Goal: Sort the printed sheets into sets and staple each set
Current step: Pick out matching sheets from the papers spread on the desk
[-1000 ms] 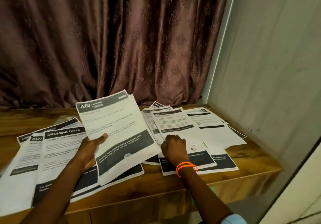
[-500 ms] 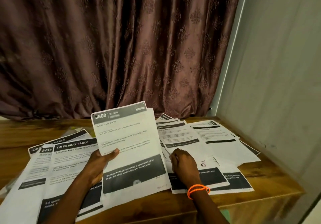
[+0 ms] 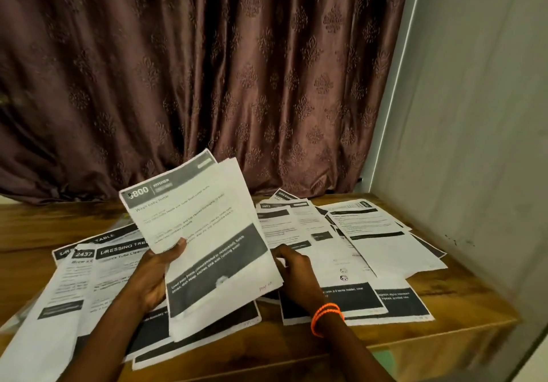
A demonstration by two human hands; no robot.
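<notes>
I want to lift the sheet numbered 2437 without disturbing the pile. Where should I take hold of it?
Probably its left edge, coming from the left. The 2437 sheet lies flat on the wooden table, and the Dressing Table sheet overlaps its right side, so only the left strip shows. Pinch there and slide it outward.

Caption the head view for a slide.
Left hand lifts kitchen sheets; right hand rests on table's spread sheets.
</notes>
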